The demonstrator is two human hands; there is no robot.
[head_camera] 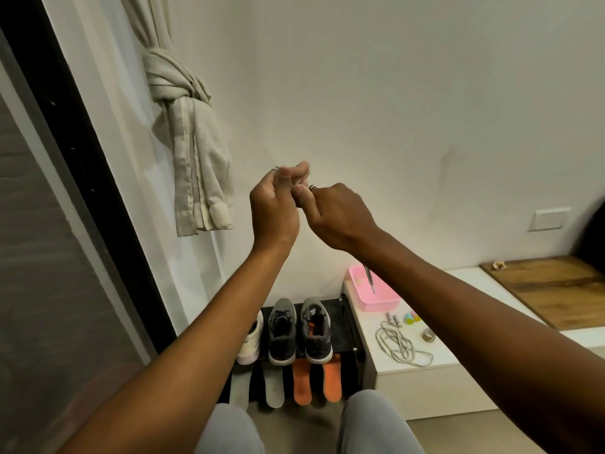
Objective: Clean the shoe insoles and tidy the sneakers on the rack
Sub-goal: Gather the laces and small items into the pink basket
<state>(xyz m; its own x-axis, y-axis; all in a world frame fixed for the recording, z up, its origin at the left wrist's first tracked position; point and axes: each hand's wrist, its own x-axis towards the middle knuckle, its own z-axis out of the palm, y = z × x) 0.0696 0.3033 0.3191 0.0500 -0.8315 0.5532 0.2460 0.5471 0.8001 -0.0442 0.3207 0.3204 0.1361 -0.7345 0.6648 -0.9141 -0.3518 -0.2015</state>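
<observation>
Hovering mid-frame before the wall, the left hand (275,208) and right hand (337,214) touch at the fingers, both curled; whether either pinches anything I cannot tell. At lower centre, two grey sneakers (281,335) and a white sneaker (252,342) sit on the black rack (334,306), with orange insoles (302,381) and pale insoles (274,385) just below. A pink tray (379,304) stands to their right.

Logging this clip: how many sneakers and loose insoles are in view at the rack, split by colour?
Grey sneakers: 2
White sneaker, partly behind the left arm: 1
Pale grey insoles: 2
Orange insoles: 2
Total: 7
</observation>
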